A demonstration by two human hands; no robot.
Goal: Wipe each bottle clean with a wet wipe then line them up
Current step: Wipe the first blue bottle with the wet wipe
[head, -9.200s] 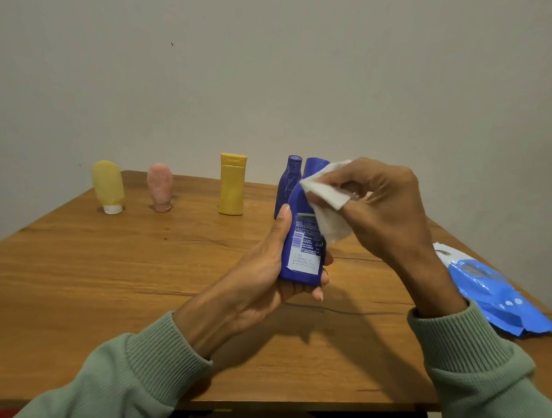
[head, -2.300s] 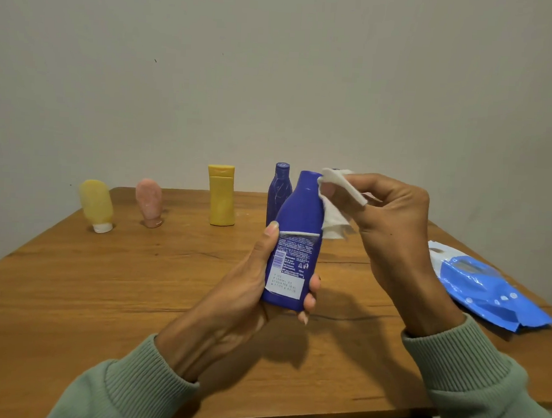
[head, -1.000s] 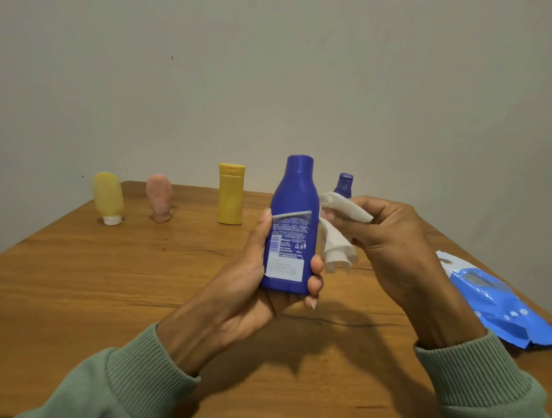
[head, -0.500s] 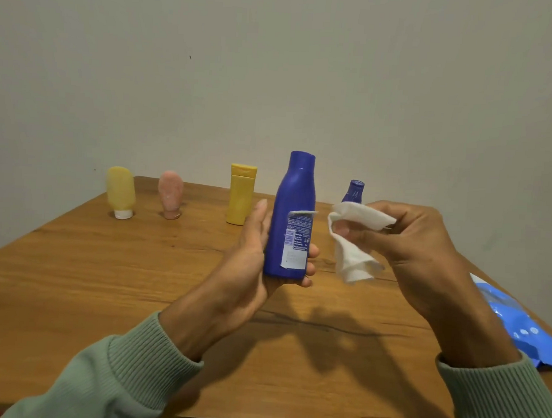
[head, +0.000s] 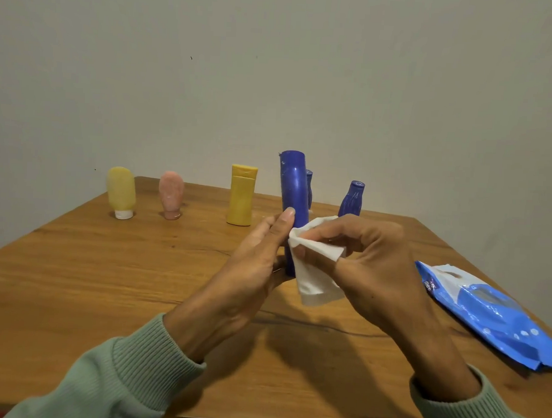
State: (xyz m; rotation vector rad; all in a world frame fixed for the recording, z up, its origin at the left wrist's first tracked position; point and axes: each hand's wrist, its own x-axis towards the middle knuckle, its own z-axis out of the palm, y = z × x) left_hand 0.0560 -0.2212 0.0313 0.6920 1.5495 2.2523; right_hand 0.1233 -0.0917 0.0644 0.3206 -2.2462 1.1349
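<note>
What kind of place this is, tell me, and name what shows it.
Likely a plain room at home: a wooden table by a bare wall, toiletry bottles standing along its back, and a wet-wipe pack.

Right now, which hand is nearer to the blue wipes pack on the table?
Right. The right hand, pinching the wet wipe, sits just left of the wipes pack; the left hand, holding the blue bottle, is farther left beyond it.
</note>
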